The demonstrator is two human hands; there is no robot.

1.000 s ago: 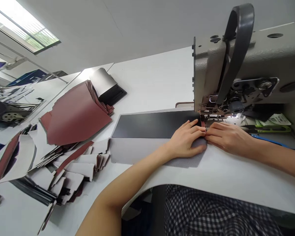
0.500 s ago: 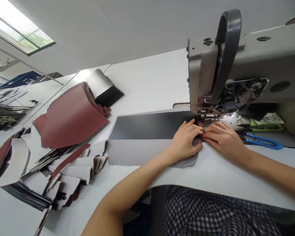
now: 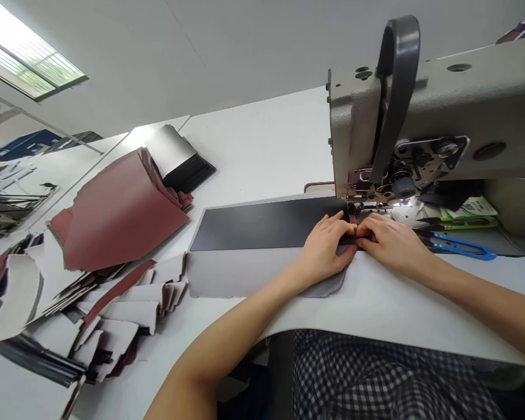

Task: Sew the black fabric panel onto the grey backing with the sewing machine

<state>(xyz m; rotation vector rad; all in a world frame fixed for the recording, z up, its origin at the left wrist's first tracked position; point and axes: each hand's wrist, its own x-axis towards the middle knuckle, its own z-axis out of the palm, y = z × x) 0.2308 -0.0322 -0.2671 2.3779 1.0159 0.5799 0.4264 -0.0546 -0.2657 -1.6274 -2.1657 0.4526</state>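
Note:
A black panel [image 3: 254,224] with a grey fabric part [image 3: 240,271] along its near side lies flat on the white table, its right end under the sewing machine's head [image 3: 376,116]. My left hand [image 3: 328,242] rests on that end, thumb and index finger closed at its edge. Touching it, my right hand [image 3: 387,239] has its fingertips pinched together at the same edge; what lies between them is hidden. A narrow reddish strip [image 3: 353,217] shows by the presser foot, just beyond the fingertips.
Blue thread snips [image 3: 464,246] and green snips [image 3: 468,223] lie right of my right hand under the machine arm. A stack of dark red sheets [image 3: 122,216], a black stack [image 3: 190,172] and piled strips [image 3: 122,309] cover the table's left side.
The view has shifted slightly, so most things sit a little further left. My left thumb and index finger are more apart, and my right fingers are bent more. Both hands stay at the panel's right end.

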